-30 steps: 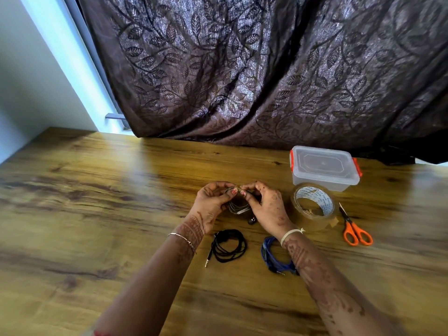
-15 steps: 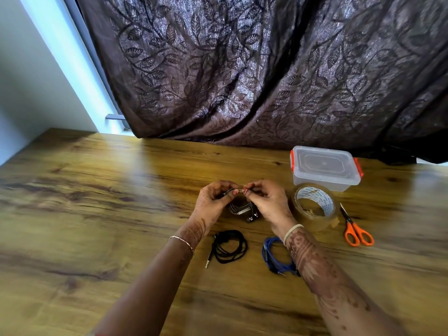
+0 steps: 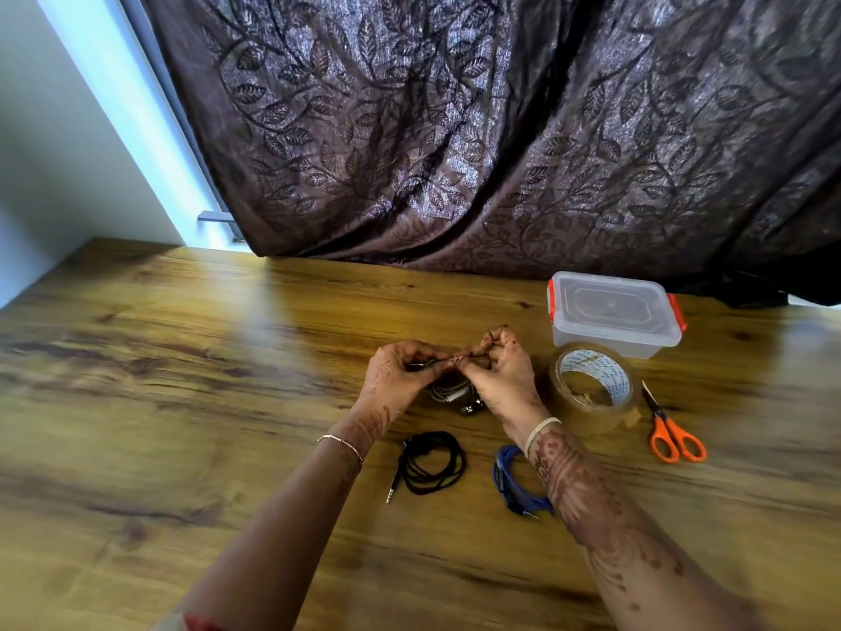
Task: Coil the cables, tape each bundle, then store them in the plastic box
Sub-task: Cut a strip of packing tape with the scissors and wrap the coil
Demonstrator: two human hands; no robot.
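- at mid-table, left hand [image 3: 400, 375] has its fingers curled, pinching a thin grey strand at the thumb tip. right hand [image 3: 500, 380] pinches the same strand just beside it, fingertips nearly touching.
- what's the strand?
- top of the grey cable coil [image 3: 448, 393]. the other loops sit below, between the two hands. tape on it or not: too small to tell. the two-point pinch likely stops the loops springing open.
- other cables?
- black cable [image 3: 432, 462] and blue cable [image 3: 509, 480] lie coiled on the table [image 3: 182, 403] near the wrists. no tape visible on either.
- supplies?
- tape roll [image 3: 591, 389] is just right of the right hand, scissors [image 3: 673, 434] are beyond it, and the plastic box [image 3: 610, 311] is behind the roll, lid on. all on the right, probably so that hand can reach them while the left keeps the coil.
- stage?
- early, by the look of it: box closed, no bundle stored.
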